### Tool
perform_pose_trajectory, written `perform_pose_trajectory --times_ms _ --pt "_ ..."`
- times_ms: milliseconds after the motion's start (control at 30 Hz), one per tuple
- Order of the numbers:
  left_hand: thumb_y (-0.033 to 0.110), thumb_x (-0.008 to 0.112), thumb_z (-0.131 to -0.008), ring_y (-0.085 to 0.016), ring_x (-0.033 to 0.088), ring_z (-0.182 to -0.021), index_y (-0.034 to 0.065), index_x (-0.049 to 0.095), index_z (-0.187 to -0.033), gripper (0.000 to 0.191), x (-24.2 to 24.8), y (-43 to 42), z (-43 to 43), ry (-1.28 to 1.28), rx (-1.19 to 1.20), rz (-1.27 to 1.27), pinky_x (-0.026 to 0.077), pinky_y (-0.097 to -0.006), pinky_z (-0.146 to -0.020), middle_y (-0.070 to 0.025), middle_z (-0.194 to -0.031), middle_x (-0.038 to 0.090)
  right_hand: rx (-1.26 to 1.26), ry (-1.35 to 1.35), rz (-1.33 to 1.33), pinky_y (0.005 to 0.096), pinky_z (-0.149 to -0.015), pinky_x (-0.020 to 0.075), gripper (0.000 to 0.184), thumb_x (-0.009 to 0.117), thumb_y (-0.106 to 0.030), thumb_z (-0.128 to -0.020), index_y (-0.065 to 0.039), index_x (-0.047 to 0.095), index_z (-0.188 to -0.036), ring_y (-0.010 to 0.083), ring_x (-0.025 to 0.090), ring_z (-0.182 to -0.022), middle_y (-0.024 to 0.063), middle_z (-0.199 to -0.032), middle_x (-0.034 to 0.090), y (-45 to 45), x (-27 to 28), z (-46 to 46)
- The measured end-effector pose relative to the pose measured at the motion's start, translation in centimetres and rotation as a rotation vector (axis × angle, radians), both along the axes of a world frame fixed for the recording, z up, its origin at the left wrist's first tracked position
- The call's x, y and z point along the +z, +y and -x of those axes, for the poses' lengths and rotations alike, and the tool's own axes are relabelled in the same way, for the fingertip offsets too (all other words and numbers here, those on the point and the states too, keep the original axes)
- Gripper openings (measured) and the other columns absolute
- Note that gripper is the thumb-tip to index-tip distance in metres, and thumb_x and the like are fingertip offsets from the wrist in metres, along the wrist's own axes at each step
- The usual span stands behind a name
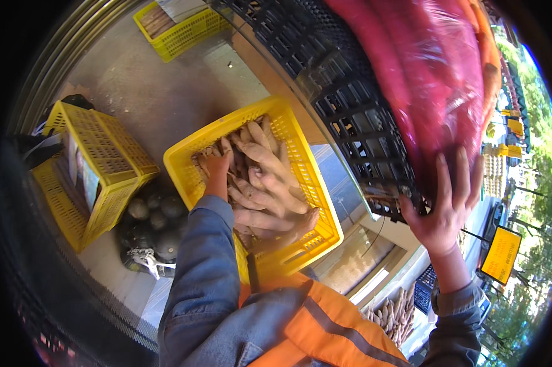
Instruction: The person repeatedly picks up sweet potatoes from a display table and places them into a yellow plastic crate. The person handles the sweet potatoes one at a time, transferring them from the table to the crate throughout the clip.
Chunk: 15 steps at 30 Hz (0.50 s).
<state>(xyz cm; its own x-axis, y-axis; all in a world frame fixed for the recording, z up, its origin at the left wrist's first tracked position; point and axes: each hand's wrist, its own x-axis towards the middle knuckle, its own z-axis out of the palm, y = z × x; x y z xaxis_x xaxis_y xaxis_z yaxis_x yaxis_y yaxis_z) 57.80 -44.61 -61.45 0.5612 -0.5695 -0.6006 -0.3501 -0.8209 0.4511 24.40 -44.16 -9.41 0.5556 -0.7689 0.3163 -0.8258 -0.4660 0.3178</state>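
Observation:
A yellow plastic crate (324,202) before me holds many long, pale brown roots (264,158). My left hand (215,165) reaches down among the roots at the crate's left side; its fingertips are partly hidden, so its grip is unclear. My right hand (443,215) is spread, its fingers resting against the lower end of a pink plastic bag (441,82). That bag lies on a black plastic crate (349,119) at upper right. Orange produce (490,69) shows at the bag's right side.
More yellow crates (120,160) stand at left, beside a bag of dark round produce (157,220). Another yellow crate (184,34) with long items is at the top. A glass edge (345,169) runs beside the black crate. More roots (395,314) and a yellow sign (501,254) are at lower right.

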Motion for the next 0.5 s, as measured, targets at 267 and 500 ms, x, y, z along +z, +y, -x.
perform_pose_trajectory --times_ms 267,500 --pt "0.057 0.071 -0.070 -0.040 0.038 -0.130 0.0100 0.023 -0.148 0.103 -2.0 -2.8 2.3 -0.024 0.048 -0.164 0.037 -0.0499 -0.105 -0.0250 -0.146 0.029 0.022 0.116 -0.022 0.0639 -0.108 0.0209 0.080 0.073 -0.044 -0.072 -0.005 0.043 -0.135 0.0544 0.018 -0.135 0.0241 -0.146 0.027 -0.3 -0.3 0.6" --pt "0.055 0.071 -0.068 -0.037 0.046 -0.120 0.0170 0.032 -0.144 0.093 -7.9 -2.2 1.9 0.013 0.040 -0.012 0.043 -0.0449 -0.099 -0.0218 -0.133 0.044 0.040 0.200 0.000 0.0638 -0.108 0.0176 0.081 0.063 -0.052 -0.081 -0.004 0.035 -0.140 0.0513 0.018 -0.136 0.0251 -0.145 0.028 -0.5 -0.4 0.8"
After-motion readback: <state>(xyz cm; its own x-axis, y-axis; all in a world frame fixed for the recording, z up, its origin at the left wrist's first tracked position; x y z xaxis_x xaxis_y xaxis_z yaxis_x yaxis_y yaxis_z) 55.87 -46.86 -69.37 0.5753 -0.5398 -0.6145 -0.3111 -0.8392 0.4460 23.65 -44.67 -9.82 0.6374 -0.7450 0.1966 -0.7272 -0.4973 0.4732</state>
